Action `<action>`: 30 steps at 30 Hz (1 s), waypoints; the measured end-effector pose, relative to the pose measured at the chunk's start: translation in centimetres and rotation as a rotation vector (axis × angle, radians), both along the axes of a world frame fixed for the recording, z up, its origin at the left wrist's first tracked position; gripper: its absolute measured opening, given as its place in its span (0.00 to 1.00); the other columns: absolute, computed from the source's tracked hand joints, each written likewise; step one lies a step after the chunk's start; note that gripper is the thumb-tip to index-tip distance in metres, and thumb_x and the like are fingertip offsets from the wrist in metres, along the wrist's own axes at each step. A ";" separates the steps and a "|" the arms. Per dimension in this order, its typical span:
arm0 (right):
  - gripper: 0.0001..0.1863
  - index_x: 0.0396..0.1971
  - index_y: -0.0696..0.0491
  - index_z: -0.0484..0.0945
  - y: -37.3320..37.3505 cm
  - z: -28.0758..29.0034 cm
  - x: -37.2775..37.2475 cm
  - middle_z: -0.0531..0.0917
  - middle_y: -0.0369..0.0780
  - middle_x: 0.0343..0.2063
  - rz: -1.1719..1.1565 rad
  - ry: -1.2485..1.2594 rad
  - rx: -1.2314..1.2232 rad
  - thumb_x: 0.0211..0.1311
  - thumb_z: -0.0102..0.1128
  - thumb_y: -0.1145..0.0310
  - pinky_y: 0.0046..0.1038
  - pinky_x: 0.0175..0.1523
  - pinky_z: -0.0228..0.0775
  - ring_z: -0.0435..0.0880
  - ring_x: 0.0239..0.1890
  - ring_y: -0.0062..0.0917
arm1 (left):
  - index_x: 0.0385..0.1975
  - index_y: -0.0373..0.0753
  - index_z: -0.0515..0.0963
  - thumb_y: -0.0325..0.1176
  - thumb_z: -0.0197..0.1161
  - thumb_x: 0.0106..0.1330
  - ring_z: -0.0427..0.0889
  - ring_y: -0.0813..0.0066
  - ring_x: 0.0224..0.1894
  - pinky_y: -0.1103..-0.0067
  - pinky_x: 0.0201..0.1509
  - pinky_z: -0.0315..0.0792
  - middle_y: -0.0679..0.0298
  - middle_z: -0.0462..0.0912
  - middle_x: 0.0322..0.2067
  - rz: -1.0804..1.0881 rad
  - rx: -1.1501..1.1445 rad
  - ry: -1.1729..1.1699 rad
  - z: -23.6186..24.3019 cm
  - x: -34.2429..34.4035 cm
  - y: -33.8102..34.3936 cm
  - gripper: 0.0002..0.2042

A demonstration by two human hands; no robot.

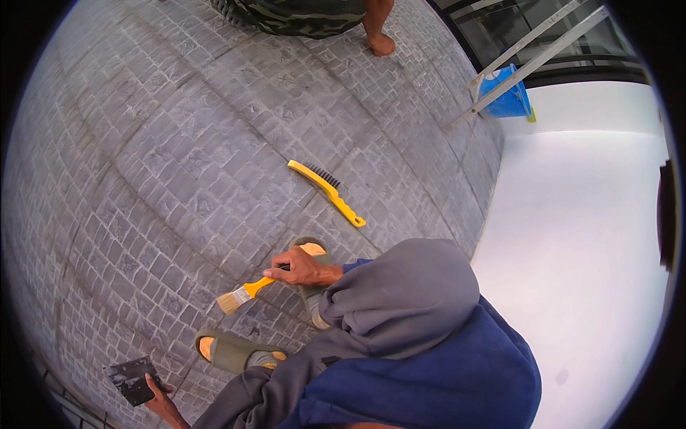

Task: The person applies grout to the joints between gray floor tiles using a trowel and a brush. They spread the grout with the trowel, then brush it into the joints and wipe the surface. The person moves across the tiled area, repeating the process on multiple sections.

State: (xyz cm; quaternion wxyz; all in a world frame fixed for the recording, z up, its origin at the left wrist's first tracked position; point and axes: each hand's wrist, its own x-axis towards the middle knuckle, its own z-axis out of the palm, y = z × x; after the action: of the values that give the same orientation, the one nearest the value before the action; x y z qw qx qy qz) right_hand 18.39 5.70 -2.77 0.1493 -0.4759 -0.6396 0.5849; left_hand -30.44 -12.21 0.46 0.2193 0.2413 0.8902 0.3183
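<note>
My right hand (304,267) is closed round a paintbrush (259,286) with a yellow and black handle and pale bristles. The bristles point down and left, close over the grey tiled floor (214,171); I cannot tell whether they touch it. At the lower left, my left hand (161,402) grips a flat, black, squarish piece (131,379) with pale smears, like a small dustpan; its exact kind is unclear. A yellow wire brush (325,187) with dark bristles lies on the floor beyond my right hand.
My sandalled feet are below the brush; one sandal (232,352) shows in full. A person in camouflage clothing (300,16) is low at the far edge, a bare limb on the floor. A blue bucket (507,96) stands behind ladder legs (532,64), beside a white wall (572,250).
</note>
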 end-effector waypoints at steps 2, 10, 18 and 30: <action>0.22 0.25 0.58 0.82 0.0 0.1 -0.1 0.71 0.36 0.12 0.006 -0.002 0.019 0.69 0.63 0.53 0.28 0.22 0.55 0.64 0.16 0.16 | 0.37 0.31 0.80 0.51 0.61 0.72 0.77 0.76 0.22 0.77 0.27 0.70 0.62 0.79 0.22 0.004 0.019 -0.011 0.6 -0.4 0.0 0.23; 0.21 0.22 0.58 0.82 -0.4 -0.1 -0.1 0.73 0.36 0.11 -0.046 -0.046 -0.048 0.67 0.65 0.55 0.28 0.21 0.57 0.67 0.16 0.15 | 0.41 0.30 0.81 0.44 0.63 0.72 0.80 0.77 0.25 0.77 0.31 0.73 0.63 0.83 0.31 -0.071 0.149 -0.035 1.0 -2.9 5.6 0.18; 0.20 0.17 0.58 0.77 -0.1 0.4 -0.5 0.76 0.34 0.10 -0.038 -0.103 -0.110 0.67 0.65 0.62 0.23 0.21 0.60 0.72 0.14 0.14 | 0.38 0.30 0.82 0.43 0.65 0.70 0.84 0.74 0.20 0.77 0.25 0.76 0.60 0.85 0.24 0.032 0.294 -0.024 -2.1 -8.4 14.5 0.18; 0.21 0.17 0.58 0.77 -0.5 0.4 -0.4 0.76 0.33 0.10 -0.060 -0.139 -0.104 0.68 0.63 0.61 0.23 0.22 0.59 0.71 0.15 0.14 | 0.30 0.35 0.83 0.53 0.58 0.68 0.85 0.73 0.21 0.73 0.30 0.77 0.62 0.85 0.18 -0.024 0.044 0.070 -5.2 -13.0 21.8 0.23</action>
State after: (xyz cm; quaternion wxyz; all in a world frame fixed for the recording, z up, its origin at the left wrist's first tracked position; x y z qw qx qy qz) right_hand 18.00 5.25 -2.37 0.0970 -0.5417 -0.6025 0.5781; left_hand -43.44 9.60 -4.70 0.1862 0.2676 0.8872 0.3264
